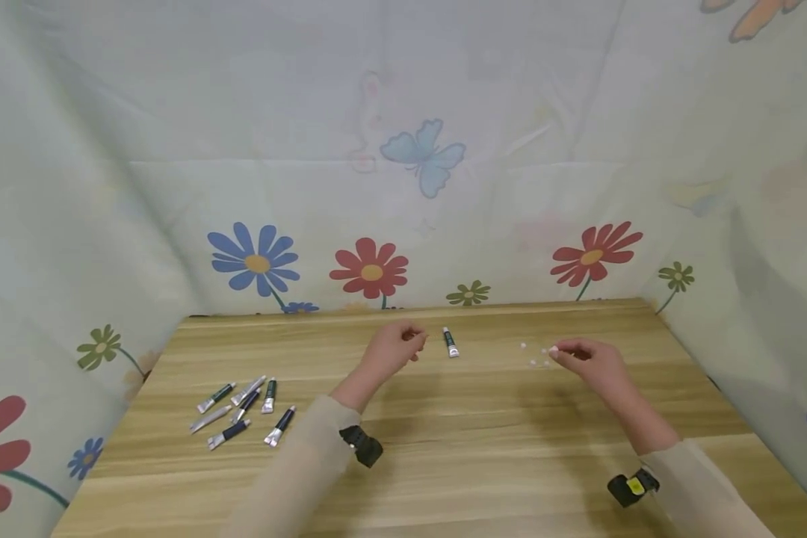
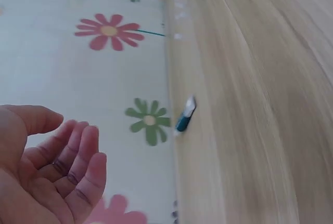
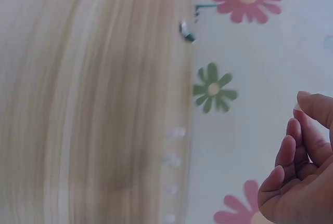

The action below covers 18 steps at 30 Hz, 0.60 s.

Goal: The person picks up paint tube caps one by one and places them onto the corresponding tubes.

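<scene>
My right hand (image 1: 595, 366) pinches a small white cap (image 3: 297, 107) between thumb and index finger, above the right side of the table. Under it lie several similar white caps (image 1: 533, 363), blurred in the right wrist view. Over the middle of the table is my left hand (image 1: 391, 350), fingers loosely curled, with nothing in its grasp; the left wrist view shows a gap between thumb and fingertips. Just right of that hand, a single paint tube (image 1: 450, 342) with a green label and silver crimped end lies flat.
Several more paint tubes (image 1: 232, 432), silver with dark or green labels, lie loosely grouped on the left side of the wood-grain table (image 1: 471, 478). A flower-printed cloth (image 1: 511, 209) hangs behind the far edge and along both sides.
</scene>
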Tool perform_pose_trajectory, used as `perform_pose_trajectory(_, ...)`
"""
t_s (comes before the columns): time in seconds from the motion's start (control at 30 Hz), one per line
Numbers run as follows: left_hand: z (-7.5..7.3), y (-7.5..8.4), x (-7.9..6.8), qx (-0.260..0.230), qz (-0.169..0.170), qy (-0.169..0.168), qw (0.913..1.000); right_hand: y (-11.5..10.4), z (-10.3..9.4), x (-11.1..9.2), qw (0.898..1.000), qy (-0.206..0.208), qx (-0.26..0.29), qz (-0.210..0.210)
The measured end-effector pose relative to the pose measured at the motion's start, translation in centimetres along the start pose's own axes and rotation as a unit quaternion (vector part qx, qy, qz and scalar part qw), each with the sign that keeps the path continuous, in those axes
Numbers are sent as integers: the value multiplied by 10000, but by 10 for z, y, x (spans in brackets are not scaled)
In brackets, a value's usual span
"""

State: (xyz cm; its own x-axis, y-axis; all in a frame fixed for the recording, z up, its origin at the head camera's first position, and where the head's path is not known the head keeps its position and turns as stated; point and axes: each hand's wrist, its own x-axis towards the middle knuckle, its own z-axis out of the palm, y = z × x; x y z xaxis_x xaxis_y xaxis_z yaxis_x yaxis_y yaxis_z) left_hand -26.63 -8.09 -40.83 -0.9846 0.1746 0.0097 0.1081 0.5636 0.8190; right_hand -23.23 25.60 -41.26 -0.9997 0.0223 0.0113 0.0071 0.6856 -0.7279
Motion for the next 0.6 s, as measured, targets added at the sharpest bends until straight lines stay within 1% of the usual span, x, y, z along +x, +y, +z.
perform_pose_trajectory(0.1,-17,-3,-24,568,237,175,9980,-7,0,-9,10000,-19,45,-4)
perform_pose_trajectory(0.2,-35,-14,-46,1125,329,378,9924,-14,2,-17,9999,-42,90,-13)
perform_pose_trajectory(0.3,-52,-27,-65,1577,232,503,9859,-20,5,-24,9997,-90,209,-50)
perform_pose_trajectory(0.43,-73,-43,-87,1904,45,546,9802,-29,9,-33,9994,-103,321,-83)
perform_pose_trajectory(0.6,-91,-67,-105,2198,-199,572,9737,-39,12,-42,9985,-81,492,-209)
